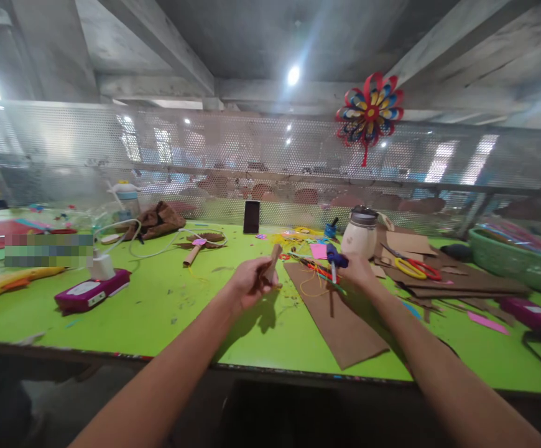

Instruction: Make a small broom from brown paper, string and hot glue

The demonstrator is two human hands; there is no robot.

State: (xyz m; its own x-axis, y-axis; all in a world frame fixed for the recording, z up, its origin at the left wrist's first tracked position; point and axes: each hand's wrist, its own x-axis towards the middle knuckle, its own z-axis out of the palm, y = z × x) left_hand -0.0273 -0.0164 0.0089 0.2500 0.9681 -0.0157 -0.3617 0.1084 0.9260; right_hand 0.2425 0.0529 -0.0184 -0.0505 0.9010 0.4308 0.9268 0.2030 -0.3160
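Note:
My left hand (254, 283) is closed around a small brown cardboard piece (274, 256), held upright above the green table. Whether that piece is rolled or folded I cannot tell. To its right, my right hand (358, 269) grips a dark blue tool that looks like a glue gun (336, 255), with a pale rod pointing down from it. Below the tool lies a flat brown cardboard sheet (340, 330) with thin coloured sticks and yellow thread at its far end. A pink paper square (318, 251) is just beyond.
A phone (251, 217) stands upright at the back. Around lie a jar (360, 233), scissors (413, 267), stacked cardboard (466, 283), a green basket (522, 255) and a purple power strip (93, 291). A cardboard tube (193, 254) rests left; a paper flower (370, 112) hangs on the mesh.

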